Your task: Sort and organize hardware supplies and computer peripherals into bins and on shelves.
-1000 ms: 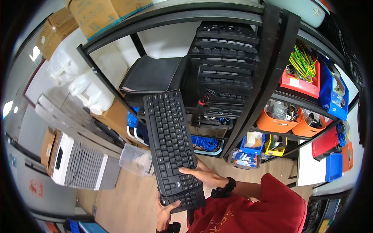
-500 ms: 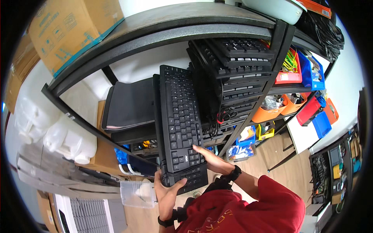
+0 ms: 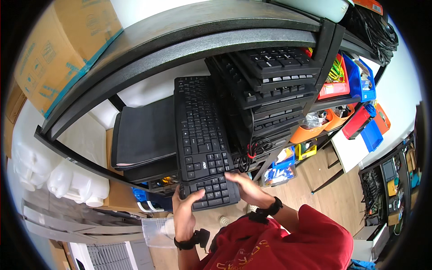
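Note:
A black keyboard [image 3: 198, 130] points lengthwise away from me into the shelf bay, its cord wrapped across the near part. My left hand [image 3: 185, 211] grips its near left corner, thumb on top of the keys. At the near right edge, my right hand [image 3: 249, 189] has its thumb over the rim and its other fingers hidden below. A second keyboard seems to lie beneath it, mostly covered. Just to the right rises a tall stack of black keyboards [image 3: 281, 92], with a bundled cord [image 3: 258, 148] hanging at its front. Left of the held keyboard lie flat dark sheets [image 3: 146, 132].
The black metal shelf frame [image 3: 180, 42] crosses above the bay. A cardboard box [image 3: 67, 54] sits on its top board. Orange bins [image 3: 310, 132] and a blue bin [image 3: 360, 78] are at the right. White jugs [image 3: 76, 182] stand left; a clear plastic box [image 3: 157, 231] is low down.
The upper keyboard has come down and slid nearer me, now covering most of the one below. My left hand has shifted left and up; my right hand moved slightly right and down.

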The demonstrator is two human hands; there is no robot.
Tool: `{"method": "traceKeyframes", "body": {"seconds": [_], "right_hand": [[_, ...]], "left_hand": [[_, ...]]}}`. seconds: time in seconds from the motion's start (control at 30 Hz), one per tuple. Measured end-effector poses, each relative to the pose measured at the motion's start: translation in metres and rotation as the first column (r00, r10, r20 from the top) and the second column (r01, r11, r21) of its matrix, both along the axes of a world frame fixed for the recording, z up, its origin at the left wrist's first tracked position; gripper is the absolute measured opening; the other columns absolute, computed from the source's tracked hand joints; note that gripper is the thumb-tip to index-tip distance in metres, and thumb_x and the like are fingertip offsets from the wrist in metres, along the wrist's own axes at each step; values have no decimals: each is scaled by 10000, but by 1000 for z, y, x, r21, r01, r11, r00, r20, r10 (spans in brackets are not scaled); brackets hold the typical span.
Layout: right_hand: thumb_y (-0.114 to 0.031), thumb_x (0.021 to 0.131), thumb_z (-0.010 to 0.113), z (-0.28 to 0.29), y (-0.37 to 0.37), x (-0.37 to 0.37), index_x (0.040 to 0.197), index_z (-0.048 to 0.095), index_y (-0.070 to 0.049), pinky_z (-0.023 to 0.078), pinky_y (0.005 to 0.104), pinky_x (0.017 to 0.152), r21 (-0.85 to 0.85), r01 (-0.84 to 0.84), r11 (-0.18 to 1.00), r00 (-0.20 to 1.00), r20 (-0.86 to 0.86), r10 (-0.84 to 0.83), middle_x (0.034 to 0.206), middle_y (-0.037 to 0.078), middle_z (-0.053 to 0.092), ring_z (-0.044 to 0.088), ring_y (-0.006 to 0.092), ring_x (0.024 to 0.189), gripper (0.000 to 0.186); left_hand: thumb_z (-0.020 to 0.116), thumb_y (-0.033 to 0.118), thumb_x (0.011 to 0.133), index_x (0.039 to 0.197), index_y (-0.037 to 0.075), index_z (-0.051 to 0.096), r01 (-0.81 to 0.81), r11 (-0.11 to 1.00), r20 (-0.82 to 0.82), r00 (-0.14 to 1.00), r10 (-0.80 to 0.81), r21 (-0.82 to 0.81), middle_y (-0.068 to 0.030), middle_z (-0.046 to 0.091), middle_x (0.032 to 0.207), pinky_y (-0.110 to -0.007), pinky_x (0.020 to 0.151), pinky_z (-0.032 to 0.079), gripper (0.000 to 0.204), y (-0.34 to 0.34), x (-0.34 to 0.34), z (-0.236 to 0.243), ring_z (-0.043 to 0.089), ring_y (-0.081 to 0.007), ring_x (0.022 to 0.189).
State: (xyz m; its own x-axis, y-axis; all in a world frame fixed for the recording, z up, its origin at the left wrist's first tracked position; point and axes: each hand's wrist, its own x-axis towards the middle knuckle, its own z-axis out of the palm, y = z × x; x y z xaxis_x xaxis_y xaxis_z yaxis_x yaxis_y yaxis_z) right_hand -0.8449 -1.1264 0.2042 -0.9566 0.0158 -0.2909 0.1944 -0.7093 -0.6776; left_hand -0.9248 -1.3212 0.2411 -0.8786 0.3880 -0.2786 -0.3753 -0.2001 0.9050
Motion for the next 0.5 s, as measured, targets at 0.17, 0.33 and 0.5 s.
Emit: {"method": "traceKeyframes", "body": {"seconds": [0.17,0.33,0.5], "right_hand": [[-263,921,739,8,3,2,1488,337,43,389,361,1122,270,-2,963,999,-46,15,1439,155,512,481,226,1333,759],[-277,960,682,25,4,-8,1333,560,26,447,362,1052,21,166,986,986,9,-167,1202,91,680,621,186,1148,496],[-236,987,659,5,-11,-7,1402,485,7,453,408,1090,-172,298,939,938,-129,-321,1373,107,589,556,193,1274,511]], "left_hand": [[767,26,747,1197,-30,626,9,1000,90,996,-12,30,-92,712,1046,-318,867,514,475,13,-13,2,671,-190,925],[780,115,771,1147,-31,655,-46,999,16,999,46,-12,-100,712,1030,-315,830,551,422,36,-32,3,697,-197,909],[790,137,768,1127,-18,664,-25,1000,45,999,25,-2,-86,704,1003,-322,836,547,411,52,-41,9,692,-194,893]]}}
